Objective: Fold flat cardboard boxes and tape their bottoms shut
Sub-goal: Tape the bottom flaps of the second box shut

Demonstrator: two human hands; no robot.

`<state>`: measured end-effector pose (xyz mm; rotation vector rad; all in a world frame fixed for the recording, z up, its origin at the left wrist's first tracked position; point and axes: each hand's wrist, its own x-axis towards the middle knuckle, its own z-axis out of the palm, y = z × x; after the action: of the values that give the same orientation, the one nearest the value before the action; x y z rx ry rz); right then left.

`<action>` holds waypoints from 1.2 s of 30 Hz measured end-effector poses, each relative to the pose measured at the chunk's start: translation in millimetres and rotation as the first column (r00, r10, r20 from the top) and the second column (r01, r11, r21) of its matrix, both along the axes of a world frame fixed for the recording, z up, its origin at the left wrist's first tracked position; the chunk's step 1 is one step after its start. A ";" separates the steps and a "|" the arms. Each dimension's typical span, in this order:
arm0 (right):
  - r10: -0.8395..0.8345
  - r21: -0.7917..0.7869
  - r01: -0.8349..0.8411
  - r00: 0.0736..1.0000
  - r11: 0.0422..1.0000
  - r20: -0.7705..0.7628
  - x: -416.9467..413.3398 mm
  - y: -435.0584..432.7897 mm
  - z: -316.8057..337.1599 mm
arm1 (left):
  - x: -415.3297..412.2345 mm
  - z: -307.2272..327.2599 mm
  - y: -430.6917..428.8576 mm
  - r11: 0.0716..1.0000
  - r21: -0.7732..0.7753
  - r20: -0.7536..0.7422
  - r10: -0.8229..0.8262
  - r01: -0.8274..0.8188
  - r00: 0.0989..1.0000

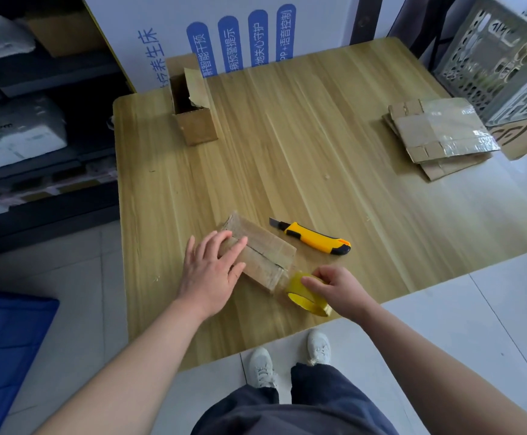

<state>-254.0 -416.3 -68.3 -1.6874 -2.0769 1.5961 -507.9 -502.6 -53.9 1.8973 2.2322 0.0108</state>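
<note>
Left hand (211, 271) flat, fingers straight, pressing folded box (265, 255) on table (318, 152) at 6 o'clock; right hand (334, 287) curled round yellow tape roll (306, 298) just beside box, 4 o'clock end, knife (312, 237) at 2

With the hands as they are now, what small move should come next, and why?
Probably draw the tape roll along the box seam toward its far end. The right hand grips the roll at the near end, the left hand presses the flaps flat, and the seam looks untaped.
</note>
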 end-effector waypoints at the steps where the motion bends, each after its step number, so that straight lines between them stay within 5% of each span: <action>1: 0.006 0.006 -0.006 1.000 1.000 -0.004 0.1 -1.2 -0.9 | 6.9 1.2 0.2 0.999 0.025 0.009 0.023 -0.023 1.000; 4: 0.051 0.034 -0.051 0.999 0.998 -0.014 0.4 -1.1 -0.9 | 29.1 1.2 5.1 0.989 0.147 0.120 -0.006 -0.012 0.993; 8: 0.131 0.043 -0.130 0.990 0.991 -0.041 7.0 1.7 -1.2 | 44.0 3.3 5.0 0.991 0.088 0.324 0.070 -0.103 0.943; 13: 0.180 -0.002 -0.183 0.973 0.983 -0.146 23.7 2.8 -4.8 | 56.6 -4.7 -9.8 0.992 0.015 0.061 0.122 -0.123 0.991; 19: 0.290 0.030 -0.289 0.945 0.957 -0.152 28.6 8.8 -4.6 | 99.8 -16.6 -17.9 0.846 0.329 0.283 0.336 -0.420 0.898; 27: 0.352 0.080 -0.345 0.931 0.935 -0.098 34.5 18.7 -7.7 | 107.8 -18.3 -26.5 0.894 0.152 0.149 0.401 -0.422 0.904; 33: 0.356 0.059 -0.351 0.915 0.934 -0.188 39.9 13.5 -9.3 | 139.2 -1.1 -14.0 0.715 -0.088 0.439 0.653 -0.693 0.618; 36: 0.363 0.058 -0.359 0.911 0.932 -0.195 41.8 15.7 -7.8 | 151.0 -2.8 -10.2 0.649 -0.233 0.720 0.615 -0.724 0.320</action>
<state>-212.2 -400.6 -76.1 -1.1179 -2.3868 1.7405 -357.0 -512.7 -56.7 0.5525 2.1629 0.9350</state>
